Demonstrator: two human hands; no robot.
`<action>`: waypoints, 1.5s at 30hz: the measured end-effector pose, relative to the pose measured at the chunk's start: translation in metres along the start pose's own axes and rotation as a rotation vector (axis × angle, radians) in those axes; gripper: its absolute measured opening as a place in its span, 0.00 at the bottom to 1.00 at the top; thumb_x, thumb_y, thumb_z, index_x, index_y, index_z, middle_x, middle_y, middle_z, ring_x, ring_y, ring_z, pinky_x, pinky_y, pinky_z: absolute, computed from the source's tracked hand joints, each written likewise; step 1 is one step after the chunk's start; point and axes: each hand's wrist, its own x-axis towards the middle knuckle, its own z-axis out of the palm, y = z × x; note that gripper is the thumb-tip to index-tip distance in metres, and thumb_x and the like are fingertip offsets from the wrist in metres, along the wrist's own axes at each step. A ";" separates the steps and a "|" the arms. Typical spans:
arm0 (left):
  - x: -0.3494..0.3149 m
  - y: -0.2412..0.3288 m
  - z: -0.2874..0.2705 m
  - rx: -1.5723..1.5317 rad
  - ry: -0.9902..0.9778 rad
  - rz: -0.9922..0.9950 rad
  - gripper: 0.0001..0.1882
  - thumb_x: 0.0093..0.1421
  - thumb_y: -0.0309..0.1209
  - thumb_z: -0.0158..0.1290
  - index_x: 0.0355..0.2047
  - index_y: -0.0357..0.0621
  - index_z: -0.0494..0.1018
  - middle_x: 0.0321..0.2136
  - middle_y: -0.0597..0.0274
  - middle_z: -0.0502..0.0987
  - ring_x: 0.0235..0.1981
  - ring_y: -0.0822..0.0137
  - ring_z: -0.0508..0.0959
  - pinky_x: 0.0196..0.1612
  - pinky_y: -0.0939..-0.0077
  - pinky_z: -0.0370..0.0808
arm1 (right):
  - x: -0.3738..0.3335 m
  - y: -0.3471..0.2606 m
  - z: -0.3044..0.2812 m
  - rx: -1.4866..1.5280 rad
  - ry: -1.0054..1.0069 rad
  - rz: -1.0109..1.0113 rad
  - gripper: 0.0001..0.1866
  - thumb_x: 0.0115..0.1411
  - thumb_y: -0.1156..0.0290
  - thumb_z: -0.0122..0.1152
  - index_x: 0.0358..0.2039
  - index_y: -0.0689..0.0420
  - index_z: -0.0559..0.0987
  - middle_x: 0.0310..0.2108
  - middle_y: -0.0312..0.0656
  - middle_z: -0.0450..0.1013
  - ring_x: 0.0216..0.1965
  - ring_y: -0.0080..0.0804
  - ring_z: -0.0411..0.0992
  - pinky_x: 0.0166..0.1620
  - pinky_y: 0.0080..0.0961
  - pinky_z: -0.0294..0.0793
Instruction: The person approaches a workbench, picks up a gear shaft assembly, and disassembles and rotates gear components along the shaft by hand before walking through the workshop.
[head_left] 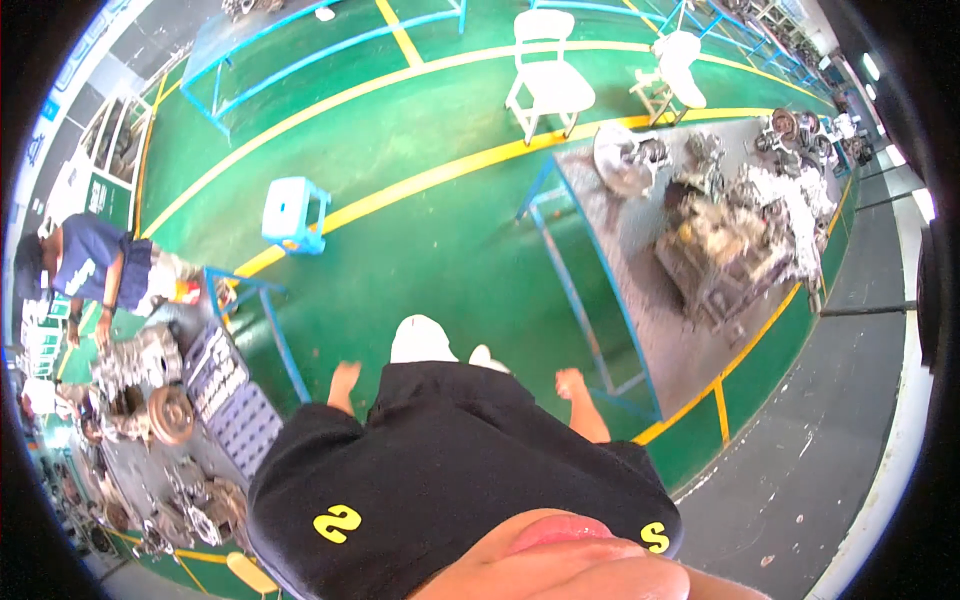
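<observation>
Both arms hang at my sides, away from the benches. My left hand [345, 378] is small and blurred beside my dark shirt, and its fingers are too smeared to read. My right hand [571, 384] hangs with curled fingers, and nothing shows in it. It is nearest the blue-framed workbench [640, 290] on the right. That bench bears a large metal engine or gearbox assembly [725, 240] and a round metal disc part [622, 160]. To my left, a tool case [245, 425] with a dark moulded insert lies open beside a metal gearbox housing [140, 362].
A blue and white stool [290, 212] stands ahead on the green floor [430, 240]. Farther off are a white chair [548, 75] and a second white seat [675, 70]. At the left bench a person [95, 265] in a dark shirt reaches towards the metal parts.
</observation>
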 end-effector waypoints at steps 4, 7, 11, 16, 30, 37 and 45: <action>-0.067 -0.039 0.034 0.067 -0.507 -0.115 0.16 0.59 0.41 0.49 0.34 0.38 0.70 0.27 0.43 0.73 0.32 0.44 0.75 0.35 0.53 0.70 | 0.163 -0.037 -0.268 0.590 0.499 0.124 0.12 0.57 0.67 0.51 0.26 0.61 0.78 0.18 0.42 0.75 0.18 0.32 0.72 0.25 0.32 0.74; -0.015 0.045 0.010 -0.114 -0.500 -0.317 0.16 0.61 0.41 0.46 0.38 0.40 0.70 0.32 0.43 0.74 0.35 0.46 0.76 0.38 0.53 0.70 | 0.267 -0.081 -0.400 0.547 0.706 -0.038 0.14 0.58 0.63 0.51 0.31 0.62 0.78 0.22 0.43 0.77 0.21 0.32 0.74 0.29 0.31 0.74; 0.131 0.160 -0.064 -0.138 -0.444 -0.290 0.18 0.63 0.41 0.42 0.44 0.42 0.72 0.37 0.42 0.75 0.40 0.48 0.76 0.43 0.53 0.71 | 0.353 -0.173 -0.499 0.247 0.744 -0.180 0.16 0.58 0.61 0.51 0.35 0.61 0.79 0.30 0.54 0.77 0.35 0.48 0.77 0.40 0.40 0.74; 0.379 0.365 -0.214 0.099 -0.237 0.134 0.22 0.65 0.42 0.37 0.46 0.40 0.73 0.42 0.39 0.75 0.44 0.45 0.74 0.47 0.52 0.71 | 0.411 -0.253 -0.558 0.380 0.488 -0.184 0.16 0.57 0.61 0.49 0.33 0.61 0.79 0.33 0.57 0.76 0.39 0.57 0.74 0.43 0.46 0.73; 0.851 0.728 -0.409 0.103 -0.177 0.455 0.13 0.61 0.36 0.47 0.24 0.43 0.71 0.18 0.61 0.73 0.20 0.66 0.73 0.23 0.68 0.68 | 0.638 -0.271 -0.691 0.718 0.103 0.456 0.10 0.51 0.68 0.53 0.22 0.58 0.80 0.24 0.47 0.77 0.26 0.46 0.77 0.30 0.39 0.76; 0.902 0.780 -0.437 -0.032 -0.606 -0.248 0.16 0.63 0.43 0.45 0.30 0.45 0.74 0.19 0.59 0.75 0.19 0.62 0.73 0.21 0.67 0.70 | 0.877 -0.228 -0.914 0.397 0.519 0.086 0.13 0.56 0.64 0.49 0.32 0.56 0.79 0.34 0.52 0.76 0.34 0.55 0.75 0.41 0.39 0.74; 1.168 1.073 -0.512 0.055 -0.424 -0.206 0.17 0.64 0.43 0.45 0.31 0.45 0.75 0.23 0.59 0.77 0.23 0.60 0.76 0.22 0.63 0.70 | 1.059 -0.189 -1.079 0.426 0.730 0.394 0.15 0.57 0.66 0.48 0.26 0.62 0.80 0.30 0.53 0.77 0.36 0.55 0.76 0.40 0.48 0.75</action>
